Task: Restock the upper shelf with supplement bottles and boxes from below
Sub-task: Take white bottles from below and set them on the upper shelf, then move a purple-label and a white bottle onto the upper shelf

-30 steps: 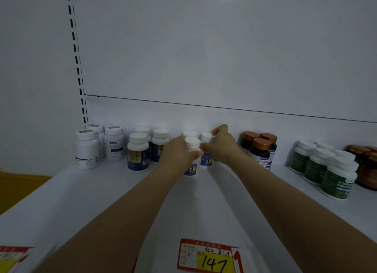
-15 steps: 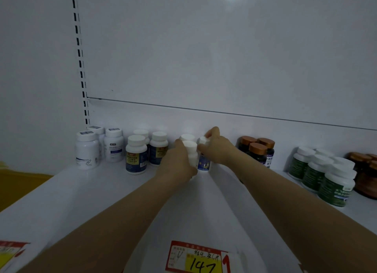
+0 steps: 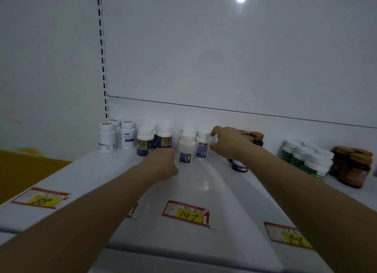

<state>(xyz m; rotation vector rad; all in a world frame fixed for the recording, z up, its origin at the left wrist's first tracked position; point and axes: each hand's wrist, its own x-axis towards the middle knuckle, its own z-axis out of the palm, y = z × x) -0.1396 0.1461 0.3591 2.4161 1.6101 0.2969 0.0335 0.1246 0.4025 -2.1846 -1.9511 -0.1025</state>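
The upper shelf fills the lower half of the frame, and both bare forearms reach up over its front edge toward a cluster of small white supplement bottles at centre.

The front white bottle stands upright on the shelf, its blue label facing the camera. The left hand sits just to its lower left with fingers curled under. Its knuckles meet the bottle's lower edge, but I cannot tell whether it actually grips.

Just right of it and a little further back stands the second white bottle, also upright. The right hand holds it from the right side, forefinger up by the cap and thumb lower on the body, the two curved round its flank. A third white cap shows behind the pair.

To the left stand two bottles with blue-and-yellow labels, and further left plain white bottles near the slotted upright. Behind the right wrist are dark bottles with copper caps, and a purple-labelled bottle shows under the forearm. At right stand green-labelled bottles and amber jars.

Red-and-yellow price tags line the front edge, reading 88 and 147. A third tag at lower right is too blurred to read.
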